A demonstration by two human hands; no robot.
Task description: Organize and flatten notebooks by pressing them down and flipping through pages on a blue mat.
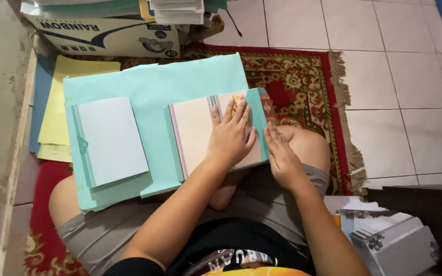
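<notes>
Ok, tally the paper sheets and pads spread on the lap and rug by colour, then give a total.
Large mint-green paper sheets: 1 stack
Yellow paper sheets: 1 stack
White ruled pad with dotted left edge: 1
Pale pink ruled pad on mint-green backing, under the left hand, right hand at its edge: 1
Total: 4

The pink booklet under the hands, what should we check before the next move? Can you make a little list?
1. Left hand lies flat on the pink booklet: ok.
2. Right hand rests at the booklet's right edge, on the teal cover: ok.
3. Booklet rests fully on the teal paper sheets: not ok, its right part sticks out over the knee.
4. White booklet lies apart to the left, not touching the pink one: ok.
5. Yellow sheets stay out from under the hands: ok.
6. Pages under the left hand are lined up: cannot tell, the hand hides them.
</notes>
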